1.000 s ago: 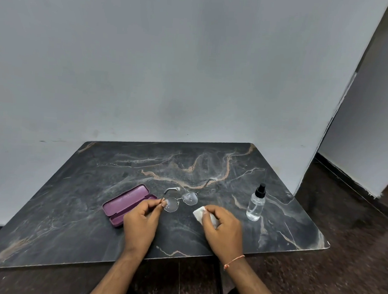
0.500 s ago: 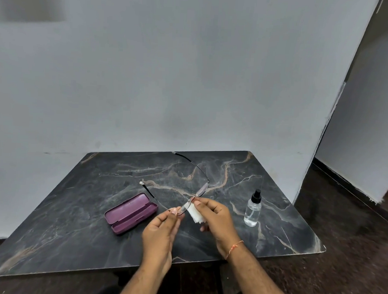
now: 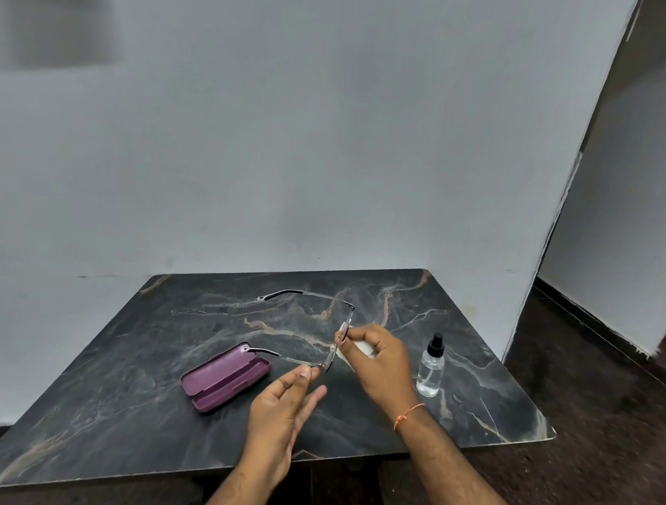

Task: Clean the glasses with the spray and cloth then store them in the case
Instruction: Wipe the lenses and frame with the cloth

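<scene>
One purple case (image 3: 225, 375) lies open, nothing visibly inside.

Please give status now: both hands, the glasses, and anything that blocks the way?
Left hand pinches glasses at one lens. Right hand wipes other lens with cloth. Case open on table, spray bottle aside. Nothing blocking.
</scene>
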Demonstrator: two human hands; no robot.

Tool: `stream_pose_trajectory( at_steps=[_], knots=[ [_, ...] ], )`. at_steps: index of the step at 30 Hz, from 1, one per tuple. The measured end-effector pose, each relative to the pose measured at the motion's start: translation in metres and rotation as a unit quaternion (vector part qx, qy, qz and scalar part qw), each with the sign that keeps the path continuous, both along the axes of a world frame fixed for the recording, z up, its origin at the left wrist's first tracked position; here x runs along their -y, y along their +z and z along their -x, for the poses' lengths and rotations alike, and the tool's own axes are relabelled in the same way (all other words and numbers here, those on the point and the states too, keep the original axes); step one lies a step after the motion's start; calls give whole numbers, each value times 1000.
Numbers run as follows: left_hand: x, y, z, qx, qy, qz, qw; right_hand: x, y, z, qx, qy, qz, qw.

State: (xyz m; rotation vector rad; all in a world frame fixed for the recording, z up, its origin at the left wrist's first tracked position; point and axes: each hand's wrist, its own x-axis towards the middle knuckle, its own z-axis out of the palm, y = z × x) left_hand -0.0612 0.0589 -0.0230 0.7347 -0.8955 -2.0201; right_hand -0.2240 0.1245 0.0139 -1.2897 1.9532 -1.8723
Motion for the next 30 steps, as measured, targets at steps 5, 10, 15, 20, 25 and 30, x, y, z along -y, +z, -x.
stream_pose_trajectory(
  at_steps=[5,10,15,20,25,30],
  knots=[
    [7,6,-17,172,121,95,973,-15,18,15,-265,-41,-25,963],
    [17,18,-35,161,188,233,941,-21,21,27,-478,-77,-25,874],
    [16,26,-37,240,-24,467,851,-19,10,31,-580,-86,-35,809],
    [13,35,-30,311,-110,534,779,-18,-5,31,-634,-62,-46,769],
    [11,29,-23,344,-115,549,753,-20,-14,32,-642,-66,-46,762],
    [17,9,-20,389,-86,585,707,-15,-29,35,-626,-84,-51,774]
  ],
)
